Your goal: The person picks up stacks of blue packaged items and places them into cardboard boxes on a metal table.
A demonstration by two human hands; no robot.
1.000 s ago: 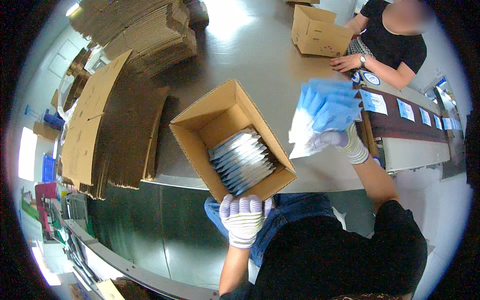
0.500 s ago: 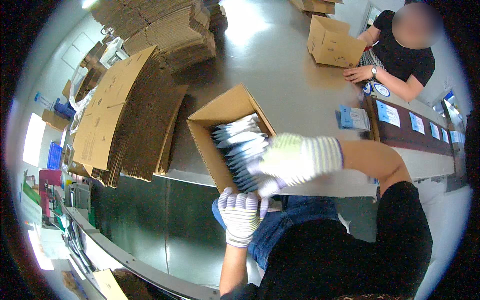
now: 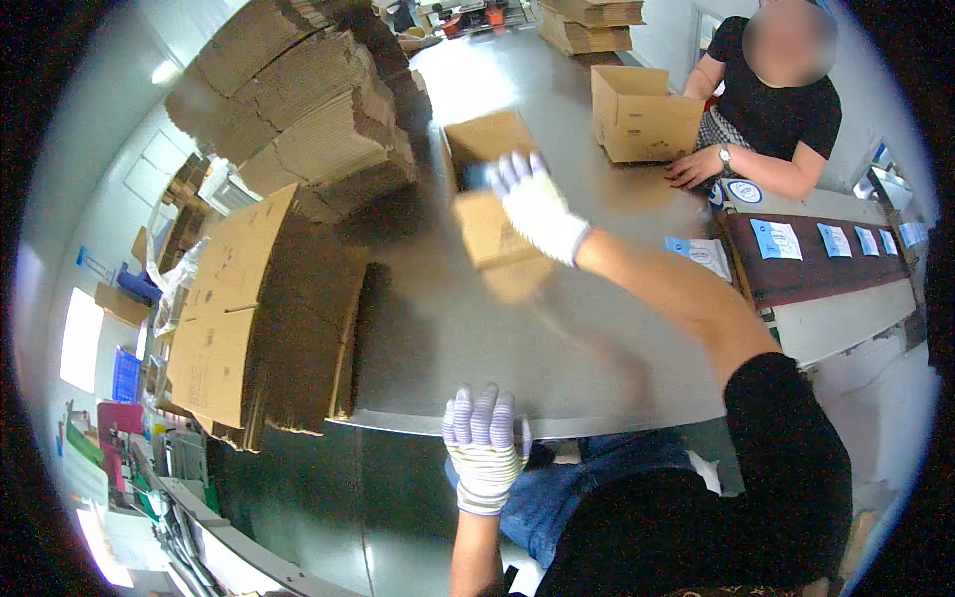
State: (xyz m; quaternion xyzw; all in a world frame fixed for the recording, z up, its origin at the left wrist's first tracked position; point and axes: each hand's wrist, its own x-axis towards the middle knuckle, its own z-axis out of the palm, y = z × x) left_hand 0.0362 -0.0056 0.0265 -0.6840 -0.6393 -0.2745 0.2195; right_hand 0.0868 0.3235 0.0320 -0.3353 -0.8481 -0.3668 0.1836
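Note:
An open brown carton (image 3: pixel 484 214) with pale packets inside lies far out on the grey metal table (image 3: pixel 557 348). My right hand (image 3: pixel 537 207), in a white knit glove, is stretched out over the carton with its fingers spread on the rim; it grips nothing that I can see. The left hand (image 3: pixel 484 438), in a striped glove, rests flat on the table's near edge and holds nothing.
Flattened cartons (image 3: pixel 249 318) lie stacked on the table's left, with taller stacks (image 3: pixel 308 119) behind. A person in black sits at the far right with another carton (image 3: pixel 642 114). Blue-and-white packets lie on a dark belt (image 3: pixel 796 264), and one packet (image 3: pixel 701 254) on the table.
The carton has slid from the near edge to far across the table. My right hand brought packets to it, then followed it outward. The left hand stayed at the edge.

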